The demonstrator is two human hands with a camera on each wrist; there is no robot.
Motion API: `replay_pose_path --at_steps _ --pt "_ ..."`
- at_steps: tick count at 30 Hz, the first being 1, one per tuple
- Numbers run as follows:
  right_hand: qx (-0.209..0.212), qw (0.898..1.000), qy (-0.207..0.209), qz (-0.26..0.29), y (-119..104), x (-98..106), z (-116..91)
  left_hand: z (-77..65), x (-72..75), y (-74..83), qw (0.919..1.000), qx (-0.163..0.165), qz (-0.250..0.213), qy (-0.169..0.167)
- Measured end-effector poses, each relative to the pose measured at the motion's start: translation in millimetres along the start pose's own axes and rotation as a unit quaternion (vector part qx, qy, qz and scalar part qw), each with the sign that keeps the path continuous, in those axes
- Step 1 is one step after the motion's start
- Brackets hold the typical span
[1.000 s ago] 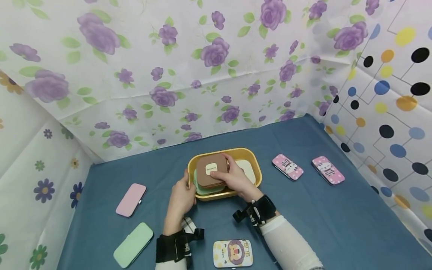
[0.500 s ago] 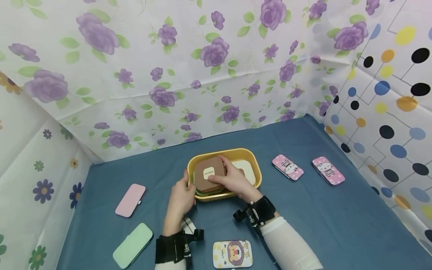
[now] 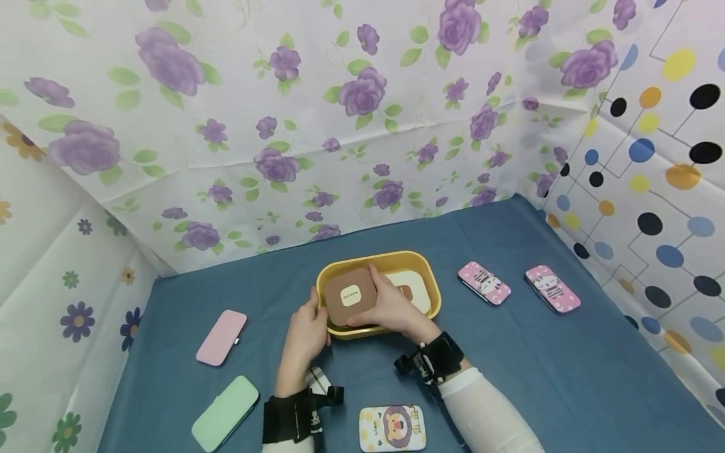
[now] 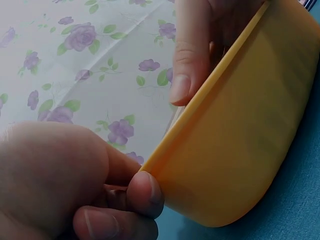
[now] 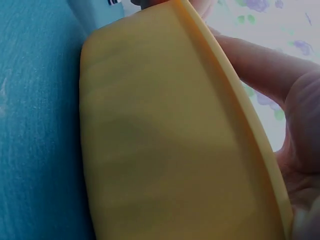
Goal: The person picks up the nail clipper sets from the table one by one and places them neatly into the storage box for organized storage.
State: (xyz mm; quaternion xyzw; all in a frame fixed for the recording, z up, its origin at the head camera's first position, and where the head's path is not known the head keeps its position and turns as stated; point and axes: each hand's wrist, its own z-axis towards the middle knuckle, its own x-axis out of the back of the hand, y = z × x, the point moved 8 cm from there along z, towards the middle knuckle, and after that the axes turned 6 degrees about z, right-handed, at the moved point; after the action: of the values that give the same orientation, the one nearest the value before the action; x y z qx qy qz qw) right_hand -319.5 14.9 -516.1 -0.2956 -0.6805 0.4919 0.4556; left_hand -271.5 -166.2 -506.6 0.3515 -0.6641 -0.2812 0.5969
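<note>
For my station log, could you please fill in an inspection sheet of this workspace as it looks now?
Surface: blue cloth.
Job's things: yellow basket, holding a brown case at its left end and a cream case at its right end.
Clutter: outside the basket, a plain pink case, green case, lion-print case, two pink printed cases, and a partly hidden plaid item.
Hands: left hand pinches the basket's left rim; right hand grips the brown case.
Cables: dark strip near the left wrist strap; cannot tell whether it is a cable.
Surroundings: flowered sheet behind, daisy-print sheet left, dotted sheet right.
</note>
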Motion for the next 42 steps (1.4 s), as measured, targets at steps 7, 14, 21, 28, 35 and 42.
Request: replay_pose_path --at_steps 7,14,21,28,35,42 --pt "0.044 0.996 0.040 -0.071 -6.7 -2.4 -2.6 -1.0 -1.7 -0.2 1.0000 0.004 0.002 -0.007" --pt "0.035 0.984 0.072 -0.160 -9.3 -5.0 -5.6 -1.7 -0.7 -1.5 1.0000 0.005 -0.004 -0.006" --pt "0.021 0.979 0.075 -0.187 -9.3 -5.1 -5.7 -0.7 -0.2 -0.9 1.0000 0.001 -0.005 -0.002" --pt "0.014 0.981 0.068 -0.179 -8.3 -4.1 -6.3 0.0 -1.3 -1.7 0.9999 0.006 -0.012 0.001" --pt "0.026 0.982 0.070 -0.176 -9.1 -2.2 -8.9 0.7 -4.2 -1.9 0.9997 0.014 -0.022 0.002" --pt "0.044 0.982 0.098 -0.156 -12.7 -1.6 -10.5 -0.8 -1.6 -2.2 0.9999 0.007 -0.014 -0.002"
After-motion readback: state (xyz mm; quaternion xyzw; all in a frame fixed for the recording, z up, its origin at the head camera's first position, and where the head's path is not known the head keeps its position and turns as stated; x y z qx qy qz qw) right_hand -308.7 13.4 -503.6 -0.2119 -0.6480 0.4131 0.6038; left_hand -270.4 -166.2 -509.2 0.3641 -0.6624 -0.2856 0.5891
